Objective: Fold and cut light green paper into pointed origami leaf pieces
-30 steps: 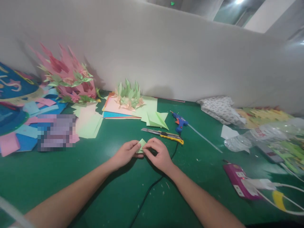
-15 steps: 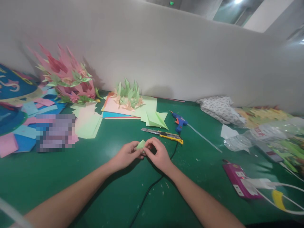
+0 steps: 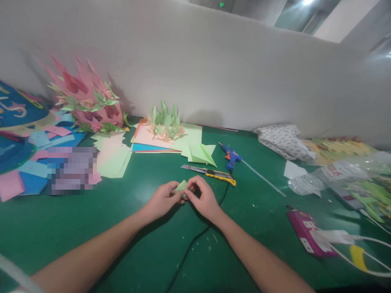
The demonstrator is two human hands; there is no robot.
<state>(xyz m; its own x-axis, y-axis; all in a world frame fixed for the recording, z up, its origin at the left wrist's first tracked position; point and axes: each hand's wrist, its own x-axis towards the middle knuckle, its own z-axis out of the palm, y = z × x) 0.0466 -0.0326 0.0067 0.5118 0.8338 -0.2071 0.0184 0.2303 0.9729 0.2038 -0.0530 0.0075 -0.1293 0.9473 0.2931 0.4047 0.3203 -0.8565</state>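
Between my two hands is a small piece of light green folded paper (image 3: 181, 186). My left hand (image 3: 161, 199) pinches its left side, thumb in front and fingers behind. My right hand (image 3: 201, 195) grips the right edge with thumb and fingertips, which cover part of the paper. Just beyond my hands lies a yellow utility knife (image 3: 214, 173), its blade out to the left. A blue hot glue gun (image 3: 232, 157) with a long glue stick rests behind the knife. Farther back, a larger green folded paper piece (image 3: 201, 154) sits near a green paper crown (image 3: 166, 122).
A pink layered paper crown (image 3: 91, 97) stands at the back left, above loose green paper sheets (image 3: 114, 160). At right are a plastic bottle (image 3: 339, 171) and a magenta power strip (image 3: 308, 232) with white cables. A black cord (image 3: 189, 248) runs beneath my right forearm.
Both hands stay in almost the same place on the folded paper. Slightly more of the green paper shows between my fingers. Everything on the table is still.
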